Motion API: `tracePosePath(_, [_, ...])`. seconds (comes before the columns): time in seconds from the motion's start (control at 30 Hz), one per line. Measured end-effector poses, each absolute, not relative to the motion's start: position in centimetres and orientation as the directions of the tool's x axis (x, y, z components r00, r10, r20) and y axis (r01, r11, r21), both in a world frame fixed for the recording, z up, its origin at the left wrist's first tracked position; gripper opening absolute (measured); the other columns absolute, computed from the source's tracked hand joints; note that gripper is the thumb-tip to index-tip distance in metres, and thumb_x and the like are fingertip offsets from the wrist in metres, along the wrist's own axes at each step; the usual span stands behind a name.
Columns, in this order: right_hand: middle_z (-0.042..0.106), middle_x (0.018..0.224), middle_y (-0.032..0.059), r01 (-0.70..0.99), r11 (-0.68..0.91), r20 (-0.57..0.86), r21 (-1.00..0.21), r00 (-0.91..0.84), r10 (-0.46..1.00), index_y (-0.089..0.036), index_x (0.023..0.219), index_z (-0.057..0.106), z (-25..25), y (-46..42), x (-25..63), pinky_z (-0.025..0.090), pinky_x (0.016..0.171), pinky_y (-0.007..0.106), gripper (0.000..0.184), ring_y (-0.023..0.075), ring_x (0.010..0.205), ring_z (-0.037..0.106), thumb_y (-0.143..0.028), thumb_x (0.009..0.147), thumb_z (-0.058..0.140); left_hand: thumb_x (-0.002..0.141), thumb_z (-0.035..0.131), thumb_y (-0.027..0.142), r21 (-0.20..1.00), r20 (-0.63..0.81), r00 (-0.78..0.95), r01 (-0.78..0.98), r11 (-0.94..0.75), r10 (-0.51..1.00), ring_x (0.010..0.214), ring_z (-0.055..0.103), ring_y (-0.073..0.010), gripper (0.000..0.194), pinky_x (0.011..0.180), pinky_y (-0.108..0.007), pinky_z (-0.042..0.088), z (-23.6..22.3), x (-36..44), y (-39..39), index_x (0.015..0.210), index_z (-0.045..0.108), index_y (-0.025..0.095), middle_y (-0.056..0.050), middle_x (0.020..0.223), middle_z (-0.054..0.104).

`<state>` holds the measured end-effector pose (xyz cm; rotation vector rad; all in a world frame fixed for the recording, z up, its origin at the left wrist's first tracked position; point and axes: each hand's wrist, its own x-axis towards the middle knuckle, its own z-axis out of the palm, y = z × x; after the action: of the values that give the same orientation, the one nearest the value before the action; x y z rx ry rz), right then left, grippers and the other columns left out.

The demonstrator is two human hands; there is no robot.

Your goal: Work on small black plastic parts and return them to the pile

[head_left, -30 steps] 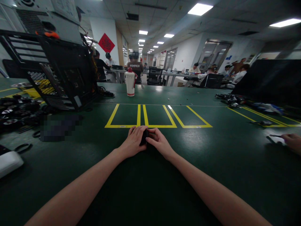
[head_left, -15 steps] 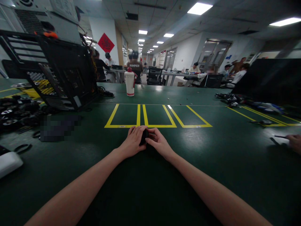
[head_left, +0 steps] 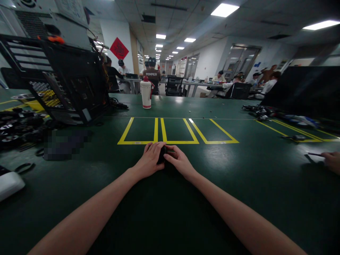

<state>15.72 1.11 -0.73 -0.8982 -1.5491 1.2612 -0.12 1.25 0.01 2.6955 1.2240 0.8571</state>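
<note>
Between my two hands is a small black object (head_left: 161,156), mostly covered by fingers, so its kind does not show. My left hand (head_left: 150,158) wraps over its left side and top, with the thumb low at the near side. From the right, my right hand (head_left: 181,161) grips it with thumb and fingertips. Both hands are low over the green table (head_left: 164,212), just on the near side of the yellow tape outlines (head_left: 175,142).
A black computer case (head_left: 71,85) stands at the left beside a heap of black parts (head_left: 13,127). A white cup (head_left: 146,94) with a red lid stands at the back. Cables (head_left: 261,112) lie on the right, where another person's hand (head_left: 333,161) holds a thin dark stick.
My hands and the black object stay in nearly the same place. The view has shifted very slightly. At the right edge, the other person's hand has moved a little to the left.
</note>
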Motion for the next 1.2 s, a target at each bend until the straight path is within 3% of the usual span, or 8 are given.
tracePosePath(0.2, [0.053,0.099,0.0009,-0.063,0.242,0.249,-0.968,-0.307,0.919,-0.023,0.094,0.049,-0.71,1.02,15.58,0.043,0.085,0.033,0.023,0.0153,0.096,0.052,-0.026,0.072,0.056,0.067,0.054,0.020,0.259,0.480,0.516,0.689,-0.677,0.709,0.112,0.036,-0.0227,0.062,0.097,-0.042,0.023,-0.31,-0.03,1.50,0.121,0.025,0.017,-0.009,0.119,0.041])
tracePosePath(0.43, [0.052,0.109,0.0041,-0.026,0.225,0.222,-0.974,-0.303,0.927,-0.022,0.105,0.048,-0.87,1.36,15.70,0.038,0.092,0.037,0.034,0.0171,0.102,0.050,-0.025,0.072,0.056,0.068,0.054,0.020,0.276,0.457,0.526,0.683,-0.677,0.717,0.113,0.036,-0.0222,0.062,0.099,-0.042,0.021,-0.02,-0.18,1.25,0.122,0.024,0.018,-0.009,0.119,0.041])
tracePosePath(0.77, [0.054,0.097,0.0012,-0.083,0.242,0.256,-0.967,-0.298,0.919,-0.022,0.093,0.050,-0.73,1.01,15.72,0.043,0.084,0.032,0.024,0.0151,0.094,0.053,-0.024,0.070,0.057,0.068,0.054,0.021,0.279,0.458,0.524,0.682,-0.676,0.718,0.114,0.036,-0.0231,0.063,0.099,-0.044,0.021,-0.03,-0.01,1.19,0.122,0.023,0.019,-0.009,0.120,0.041])
tracePosePath(0.97, [0.052,0.107,0.0035,-0.045,0.204,0.207,-0.978,-0.315,0.926,-0.022,0.104,0.048,-0.71,1.21,15.89,0.038,0.092,0.036,0.036,0.0165,0.101,0.050,-0.024,0.070,0.057,0.069,0.054,0.021,0.277,0.447,0.532,0.682,-0.677,0.719,0.114,0.036,-0.0226,0.063,0.099,-0.043,0.020,0.09,0.00,1.15,0.123,0.022,0.018,-0.009,0.120,0.040])
tracePosePath(1.2, [0.052,0.096,0.0006,-0.073,0.251,0.262,-0.965,-0.298,0.918,-0.023,0.092,0.049,-0.76,0.98,15.66,0.041,0.087,0.033,0.026,0.0154,0.097,0.050,-0.022,0.068,0.059,0.068,0.054,0.020,0.283,0.461,0.522,0.680,-0.676,0.718,0.114,0.036,-0.0241,0.062,0.098,-0.045,0.021,-0.16,-0.01,1.34,0.122,0.023,0.019,-0.010,0.120,0.041])
